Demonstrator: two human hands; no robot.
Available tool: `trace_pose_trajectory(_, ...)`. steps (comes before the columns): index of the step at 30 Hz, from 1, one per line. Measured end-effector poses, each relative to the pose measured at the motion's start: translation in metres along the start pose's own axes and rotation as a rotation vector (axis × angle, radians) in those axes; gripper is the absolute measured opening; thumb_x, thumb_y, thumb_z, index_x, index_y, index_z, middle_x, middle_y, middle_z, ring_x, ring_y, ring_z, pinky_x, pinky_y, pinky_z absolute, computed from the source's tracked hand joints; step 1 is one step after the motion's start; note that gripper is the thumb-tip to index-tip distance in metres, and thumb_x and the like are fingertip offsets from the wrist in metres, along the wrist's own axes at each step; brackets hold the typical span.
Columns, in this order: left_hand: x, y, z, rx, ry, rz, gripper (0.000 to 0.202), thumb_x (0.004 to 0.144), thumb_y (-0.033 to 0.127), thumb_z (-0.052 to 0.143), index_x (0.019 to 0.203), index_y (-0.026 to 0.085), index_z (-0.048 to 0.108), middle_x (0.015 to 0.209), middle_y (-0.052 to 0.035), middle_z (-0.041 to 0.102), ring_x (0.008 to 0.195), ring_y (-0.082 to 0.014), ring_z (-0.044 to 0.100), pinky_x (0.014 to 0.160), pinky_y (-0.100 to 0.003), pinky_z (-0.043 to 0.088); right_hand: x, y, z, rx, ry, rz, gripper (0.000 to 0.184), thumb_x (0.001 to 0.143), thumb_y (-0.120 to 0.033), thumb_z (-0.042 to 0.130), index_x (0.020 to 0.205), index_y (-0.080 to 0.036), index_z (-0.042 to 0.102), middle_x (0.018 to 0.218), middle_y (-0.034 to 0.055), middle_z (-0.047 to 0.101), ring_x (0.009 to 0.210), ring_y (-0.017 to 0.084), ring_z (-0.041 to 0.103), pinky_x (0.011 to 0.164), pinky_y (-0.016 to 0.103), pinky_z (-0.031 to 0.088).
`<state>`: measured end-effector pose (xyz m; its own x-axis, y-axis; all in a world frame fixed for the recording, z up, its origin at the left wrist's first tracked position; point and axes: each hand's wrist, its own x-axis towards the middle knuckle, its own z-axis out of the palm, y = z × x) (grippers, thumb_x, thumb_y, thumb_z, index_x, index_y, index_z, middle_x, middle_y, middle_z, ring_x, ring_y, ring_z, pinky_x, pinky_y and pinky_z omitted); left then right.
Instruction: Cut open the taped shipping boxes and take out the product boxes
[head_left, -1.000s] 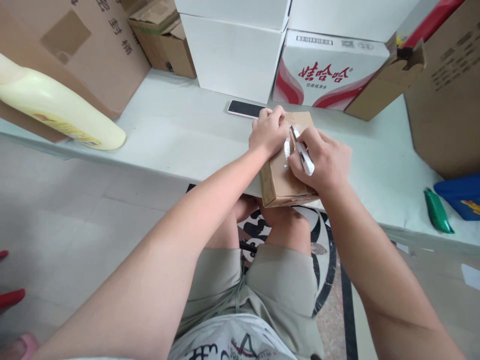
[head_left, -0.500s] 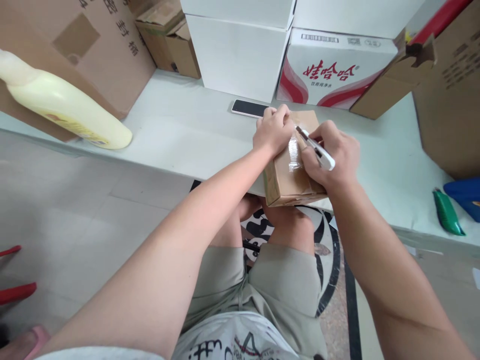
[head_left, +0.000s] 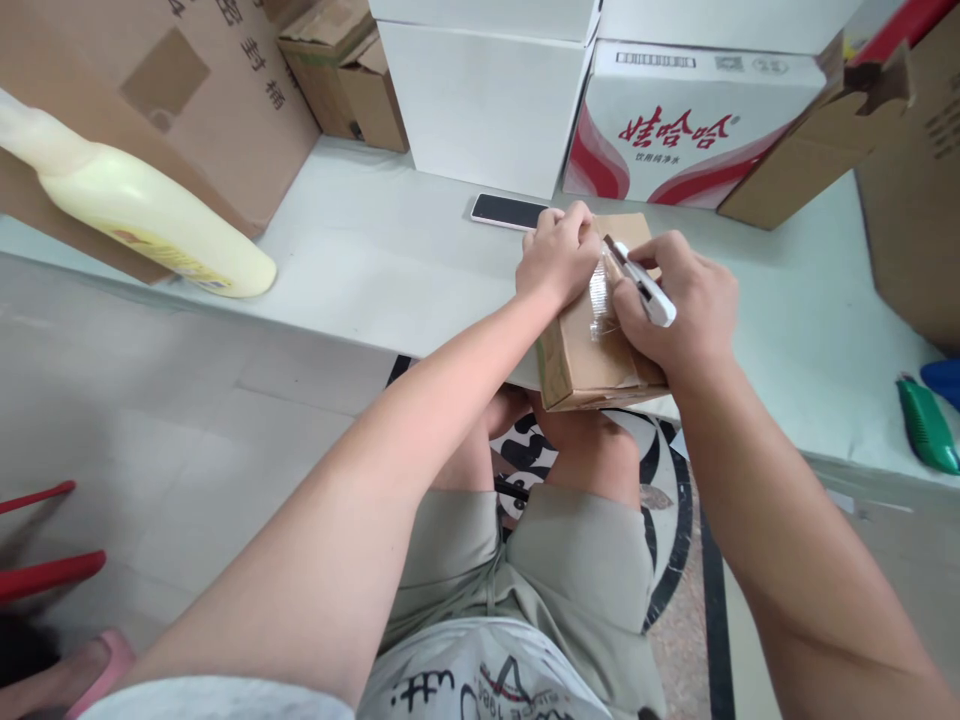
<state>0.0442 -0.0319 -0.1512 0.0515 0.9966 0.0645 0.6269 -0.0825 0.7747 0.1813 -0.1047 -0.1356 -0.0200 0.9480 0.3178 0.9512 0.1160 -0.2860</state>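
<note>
A small brown cardboard box (head_left: 592, 365) sits at the front edge of the table, with a strip of clear shiny tape (head_left: 598, 300) on its top. My left hand (head_left: 559, 255) rests on the box's left side with fingers curled in beside the tape; what they pinch, if anything, is hidden. In my right hand (head_left: 686, 300) is a white utility knife (head_left: 651, 290), its dark blade end pointing away from me at the tape near my left fingers. Just behind my left hand lies a phone (head_left: 510, 211), partly covered by it.
A pale yellow bottle (head_left: 157, 205) and a large carton (head_left: 187, 110) are on the left. White boxes (head_left: 480, 110) and a red-and-white carton (head_left: 675, 130) stand behind. At the right edge lies a green object (head_left: 928, 425). A red stool leg (head_left: 52, 575) shows lower left.
The whole view has shifted slightly, so the scene sits a little further right. Both hands keep nearly the same place on the box, and the knife stays at the tape.
</note>
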Motion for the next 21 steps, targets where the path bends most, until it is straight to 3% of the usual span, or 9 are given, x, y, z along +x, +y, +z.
trace_pose_trajectory(6, -0.002, -0.001, -0.001, 0.006, -0.001, -0.015, 0.026, 0.103, 0.023, 0.042, 0.113, 0.030, 0.065, 0.132, -0.0048, 0.058, 0.136, -0.0286, 0.054, 0.119, -0.047, 0.042, 0.001, 0.006, 0.003, 0.089, 0.073, -0.065, 0.031, 0.091, -0.049, 0.052, 0.107, -0.027, 0.067, 0.094, 0.0070, 0.075, 0.086, 0.029, 0.069, 0.076, 0.040, 0.050)
trace_pose_trajectory(10, -0.001, -0.001, -0.001, 0.004, 0.001, -0.013, 0.027, 0.103, 0.023, 0.043, 0.115, 0.029, 0.066, 0.135, -0.0054, 0.057, 0.135, -0.0286, 0.054, 0.119, -0.046, 0.042, 0.003, 0.011, 0.003, 0.176, 0.108, -0.047, 0.024, 0.087, -0.043, 0.055, 0.097, -0.025, 0.067, 0.085, 0.0063, 0.074, 0.077, 0.026, 0.069, 0.074, 0.038, 0.051)
trace_pose_trajectory(21, -0.003, 0.002, -0.004, 0.012, -0.012, -0.019, 0.027, 0.103, 0.023, 0.043, 0.115, 0.030, 0.065, 0.127, -0.0078, 0.057, 0.134, -0.0306, 0.054, 0.117, -0.047, 0.042, -0.002, 0.013, 0.009, 0.086, 0.190, -0.182, 0.016, 0.079, -0.038, 0.058, 0.088, -0.026, 0.060, 0.075, 0.0060, 0.068, 0.067, 0.025, 0.062, 0.063, 0.035, 0.037)
